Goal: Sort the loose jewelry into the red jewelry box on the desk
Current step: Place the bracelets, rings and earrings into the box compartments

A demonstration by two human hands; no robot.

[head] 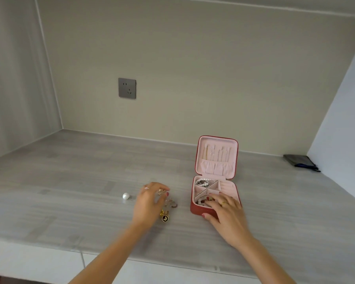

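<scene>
The red jewelry box (195, 209) stands open on the desk, its pink lid (216, 157) upright with thin chains hanging inside. A pearl bracelet (203, 182) lies in its back left compartment. My right hand (225, 212) rests on the front of the box, fingers over the near compartments, thumb against the red front wall. My left hand (149, 201) hovers over the loose jewelry and pinches a small gold piece (162, 191) at its fingertips. Loose rings (172, 203) and a black and gold charm (165, 218) lie beside it. A white pearl (126, 196) sits to its left.
The grey desk (70, 181) runs into an alcove with walls at the left, back and right. A dark pouch (300, 160) lies at the back right corner. A grey wall socket (127, 88) sits on the back wall. The desk's front edge is close to me.
</scene>
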